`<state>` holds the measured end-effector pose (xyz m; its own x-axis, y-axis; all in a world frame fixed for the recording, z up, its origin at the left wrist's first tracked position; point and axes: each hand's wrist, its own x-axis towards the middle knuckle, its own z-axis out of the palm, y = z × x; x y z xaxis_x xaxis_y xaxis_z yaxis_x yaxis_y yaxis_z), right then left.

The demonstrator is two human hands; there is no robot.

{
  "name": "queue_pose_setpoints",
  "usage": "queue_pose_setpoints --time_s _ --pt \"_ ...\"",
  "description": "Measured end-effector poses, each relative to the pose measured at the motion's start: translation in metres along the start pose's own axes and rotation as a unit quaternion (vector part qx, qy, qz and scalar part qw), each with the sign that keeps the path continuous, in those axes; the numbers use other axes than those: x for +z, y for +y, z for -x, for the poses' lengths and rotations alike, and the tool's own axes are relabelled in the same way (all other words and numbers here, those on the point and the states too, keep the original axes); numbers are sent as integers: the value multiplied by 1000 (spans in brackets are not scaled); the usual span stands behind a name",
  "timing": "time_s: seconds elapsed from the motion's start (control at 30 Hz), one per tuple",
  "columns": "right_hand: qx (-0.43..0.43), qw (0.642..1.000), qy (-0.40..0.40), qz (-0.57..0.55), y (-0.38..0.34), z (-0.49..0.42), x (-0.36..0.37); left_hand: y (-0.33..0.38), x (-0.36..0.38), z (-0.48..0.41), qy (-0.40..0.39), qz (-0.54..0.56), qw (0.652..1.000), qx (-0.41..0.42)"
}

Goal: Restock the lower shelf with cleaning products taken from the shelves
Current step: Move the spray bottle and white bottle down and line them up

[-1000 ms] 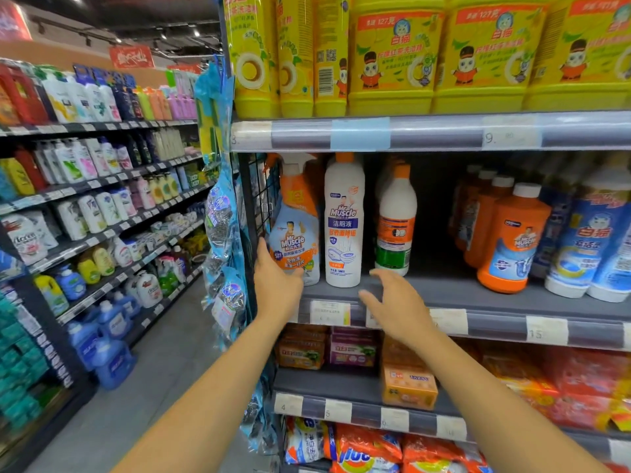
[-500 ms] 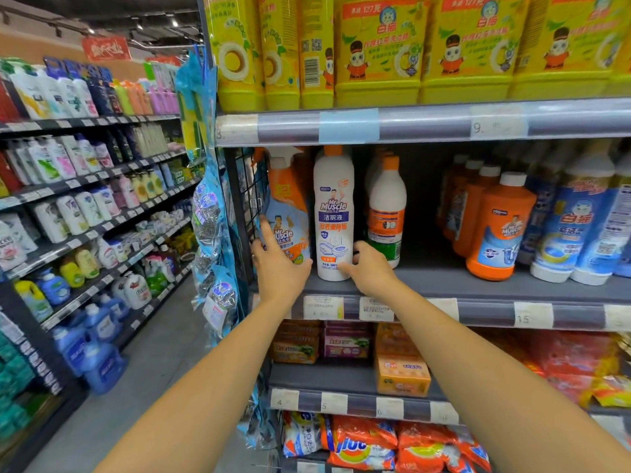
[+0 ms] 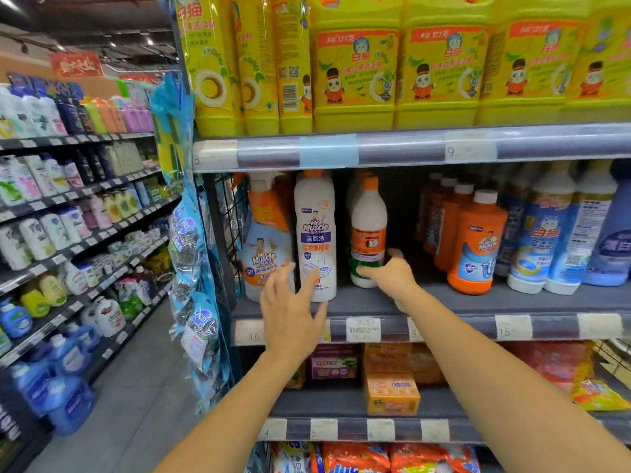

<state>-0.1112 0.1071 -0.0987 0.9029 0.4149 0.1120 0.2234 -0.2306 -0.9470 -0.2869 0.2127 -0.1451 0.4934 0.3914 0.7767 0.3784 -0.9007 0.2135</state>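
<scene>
My right hand (image 3: 387,273) grips the base of a white bottle with an orange cap and an orange and green label (image 3: 368,230), which stands upright on the middle shelf (image 3: 444,298). My left hand (image 3: 290,308) is spread open in front of the tall white Mr Muscle bottle (image 3: 316,233); whether its fingertips touch the bottle I cannot tell. A white and orange Mr Muscle spray bottle (image 3: 264,240) stands just left of it. The shelf below (image 3: 341,402) holds orange and purple soap boxes.
Orange drain-cleaner bottles (image 3: 476,244) and blue and white bottles (image 3: 560,233) fill the right of the middle shelf. Yellow detergent jugs (image 3: 355,70) line the top shelf. Blue hanging packets (image 3: 191,254) flank the shelf end. An aisle and shampoo shelves (image 3: 68,213) lie left.
My right hand moved from the shelf front, past the tall white bottle, and took hold of the orange-capped bottle. My left hand came off the spray bottle and shifted right, fingers spread.
</scene>
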Motion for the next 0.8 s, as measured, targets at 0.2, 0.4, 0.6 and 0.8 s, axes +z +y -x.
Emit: queue_pose_setpoints --time_s 0.2,0.4,0.6,0.8 --pt "-34 998 -41 18 0 -5 3 -2 9 0 -123 -78 989 17" --pt "-46 997 -54 30 5 -4 1 -1 11 6 -171 -89 981 5" --pt "-64 986 -94 120 7 -3 -7 -2 -1 3 -229 -62 971 -2" --pt "-72 948 -156 270 -23 8 -28 -5 -28 -16 -276 -22 961 -11"
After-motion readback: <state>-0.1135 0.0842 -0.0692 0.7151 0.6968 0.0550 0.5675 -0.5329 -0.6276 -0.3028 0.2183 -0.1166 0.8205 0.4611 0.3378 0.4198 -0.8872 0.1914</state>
